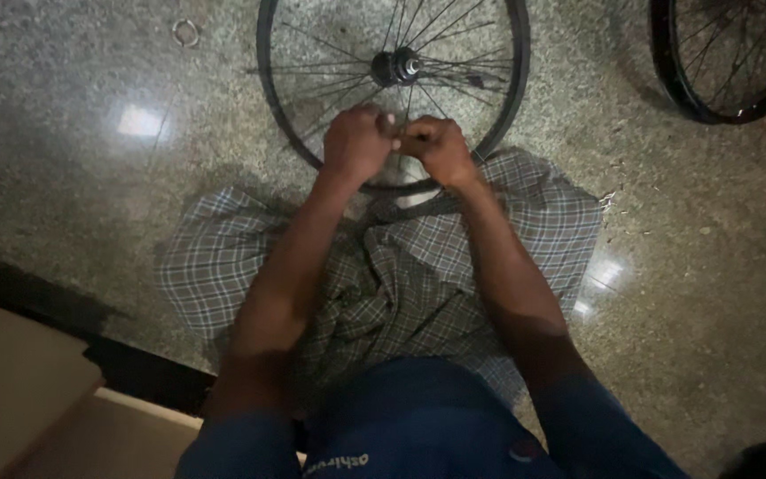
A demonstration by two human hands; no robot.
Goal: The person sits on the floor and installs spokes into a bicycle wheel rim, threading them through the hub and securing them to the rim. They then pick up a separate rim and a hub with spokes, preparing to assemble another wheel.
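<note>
Currently the spoked wheel (392, 89) is mid-job: left hand (356, 142) and right hand (436, 146) are clenched together just below its hub (394, 66), what's pinched can't be told.

I see the left hand (356, 142) and right hand (438, 149) closed together, knuckles touching, over the near rim of a spoked wheel (290, 124) lying on the speckled floor (73, 177). Its hub (394, 66) sits just beyond them. 1 more wheel (677, 84) lies far right; a small ring (185, 33) lies upper left.
</note>
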